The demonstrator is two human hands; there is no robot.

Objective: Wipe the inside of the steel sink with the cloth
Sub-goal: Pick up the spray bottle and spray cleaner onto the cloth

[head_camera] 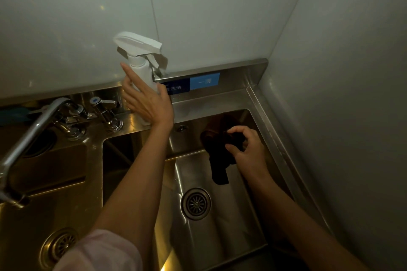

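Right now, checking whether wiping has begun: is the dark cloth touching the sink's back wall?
Cannot tell. In the head view the right hand pinches the dark cloth near the sink's back wall, but darkness hides any gap.

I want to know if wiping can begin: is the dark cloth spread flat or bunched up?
Bunched up. The right hand grips the cloth gathered, one end hanging toward the sink floor.

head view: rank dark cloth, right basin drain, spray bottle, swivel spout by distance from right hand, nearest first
1. dark cloth: gripped in the right hand
2. right basin drain: below, toward the left
3. spray bottle: back ledge, at the left hand
4. swivel spout: far left
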